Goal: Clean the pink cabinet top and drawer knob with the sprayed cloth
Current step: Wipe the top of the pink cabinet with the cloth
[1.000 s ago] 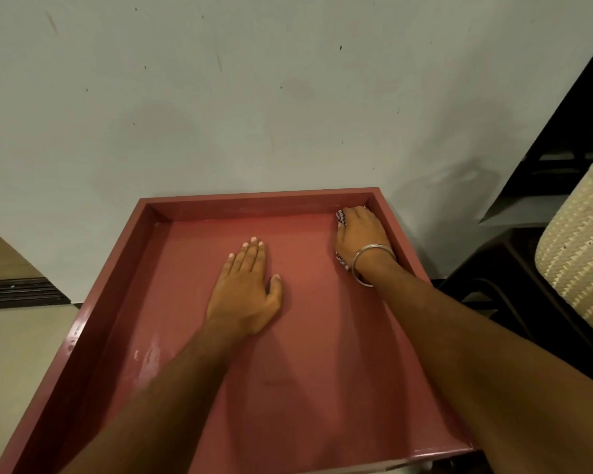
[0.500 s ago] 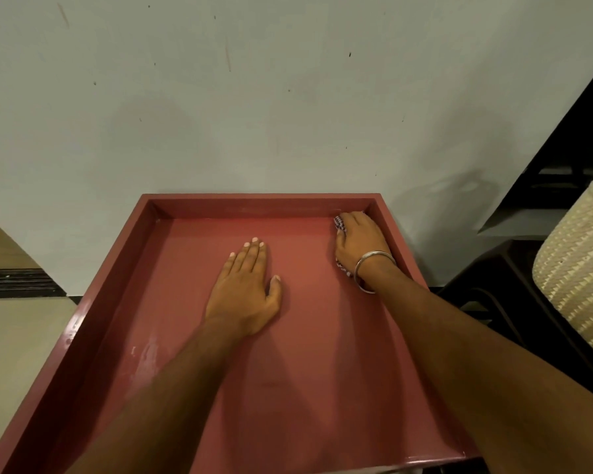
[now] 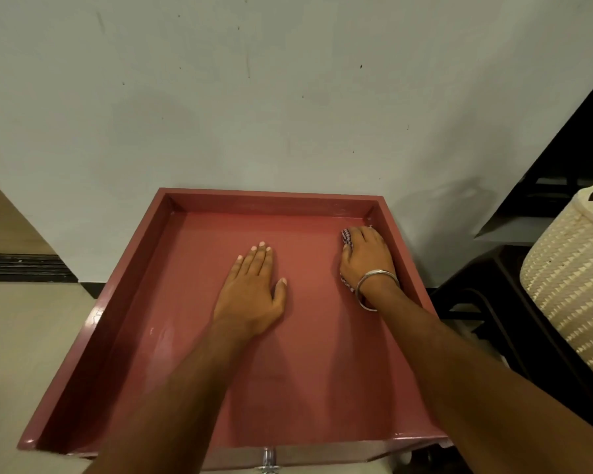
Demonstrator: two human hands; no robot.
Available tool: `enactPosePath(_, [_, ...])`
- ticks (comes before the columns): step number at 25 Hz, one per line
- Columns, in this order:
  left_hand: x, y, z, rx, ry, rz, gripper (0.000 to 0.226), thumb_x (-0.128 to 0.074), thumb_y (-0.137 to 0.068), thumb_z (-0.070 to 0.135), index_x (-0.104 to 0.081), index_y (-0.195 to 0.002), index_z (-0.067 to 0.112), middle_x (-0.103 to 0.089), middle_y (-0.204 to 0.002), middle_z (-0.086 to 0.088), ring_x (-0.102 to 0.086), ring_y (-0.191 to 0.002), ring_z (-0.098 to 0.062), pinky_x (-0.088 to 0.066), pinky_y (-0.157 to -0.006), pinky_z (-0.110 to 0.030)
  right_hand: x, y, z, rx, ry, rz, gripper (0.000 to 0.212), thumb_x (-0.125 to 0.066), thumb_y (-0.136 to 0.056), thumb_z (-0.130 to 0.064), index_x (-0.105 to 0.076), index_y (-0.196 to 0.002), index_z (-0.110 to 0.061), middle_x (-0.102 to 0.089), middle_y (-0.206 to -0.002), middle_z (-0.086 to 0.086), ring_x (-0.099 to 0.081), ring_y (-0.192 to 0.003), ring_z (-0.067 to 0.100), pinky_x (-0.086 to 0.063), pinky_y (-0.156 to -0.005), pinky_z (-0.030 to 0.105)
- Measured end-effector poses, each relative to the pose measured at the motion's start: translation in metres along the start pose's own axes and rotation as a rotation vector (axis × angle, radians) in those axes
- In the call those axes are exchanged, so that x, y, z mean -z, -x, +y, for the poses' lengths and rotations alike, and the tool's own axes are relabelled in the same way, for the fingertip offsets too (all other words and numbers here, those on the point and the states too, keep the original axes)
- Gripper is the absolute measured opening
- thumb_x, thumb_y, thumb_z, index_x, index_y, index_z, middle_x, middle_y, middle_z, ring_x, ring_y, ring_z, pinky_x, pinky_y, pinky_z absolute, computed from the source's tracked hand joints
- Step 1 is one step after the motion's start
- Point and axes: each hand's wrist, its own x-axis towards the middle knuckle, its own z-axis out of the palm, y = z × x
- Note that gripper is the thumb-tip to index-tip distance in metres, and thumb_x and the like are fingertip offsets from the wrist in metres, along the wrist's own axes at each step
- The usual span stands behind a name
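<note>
The pink cabinet top (image 3: 315, 388) is a shallow tray-like surface with a raised rim, standing against a pale wall. My left hand (image 3: 254, 292) lies flat on its middle, fingers straight and together. My right hand (image 3: 368, 260), with a silver bangle on the wrist, presses a checked cloth (image 3: 346, 238) onto the surface in the far right corner, beside the right rim. Most of the cloth is hidden under the palm. A metal drawer knob (image 3: 268, 460) shows at the bottom edge, below the front rim.
A cream woven basket (image 3: 575, 289) stands to the right on dark furniture (image 3: 486, 323). A pale tiled floor (image 3: 21, 336) lies to the left. The wall (image 3: 288, 97) closes off the far side directly behind the cabinet.
The camera has tilted, so the cabinet sits lower in view and the knob has appeared. My right hand has stayed in the far right corner on the cloth. My left hand has not moved.
</note>
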Motion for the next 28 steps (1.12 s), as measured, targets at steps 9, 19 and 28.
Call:
enactPosePath(9, [0.013,0.06,0.01,0.029,0.042,-0.007,0.068,-0.025,-0.098,0.045,-0.001,-0.154,0.014,0.004,-0.162,0.001,0.005,-0.149,-0.011,0.004,-0.122,-0.031,0.019,0.067,-0.003,-0.031,-0.019,-0.016,0.043,-0.046,-0.091,-0.022,-0.049,-0.134,-0.015,-0.047,-0.14,0.008,-0.033,-0.139,0.027,-0.025,-0.118,0.038])
enactPosePath(19, [0.025,0.134,0.021,0.068,0.039,0.013,0.068,-0.023,-0.098,0.047,0.001,-0.154,0.015,0.007,-0.162,0.004,0.013,-0.146,-0.006,0.013,-0.119,-0.026,0.044,0.147,-0.012,-0.09,-0.019,-0.094,0.048,-0.044,-0.093,-0.03,-0.041,-0.141,-0.027,-0.035,-0.151,-0.003,-0.021,-0.146,0.018,-0.015,-0.122,0.039])
enactPosePath(28, [0.032,0.181,0.033,0.126,0.083,-0.032,0.067,-0.019,-0.099,0.045,0.008,-0.152,0.015,0.015,-0.159,0.005,0.022,-0.143,-0.007,0.015,-0.118,-0.028,0.058,0.196,-0.026,-0.137,-0.057,-0.08,0.046,-0.045,-0.094,-0.021,-0.043,-0.14,-0.023,-0.041,-0.147,-0.005,-0.028,-0.142,0.014,-0.018,-0.12,0.035])
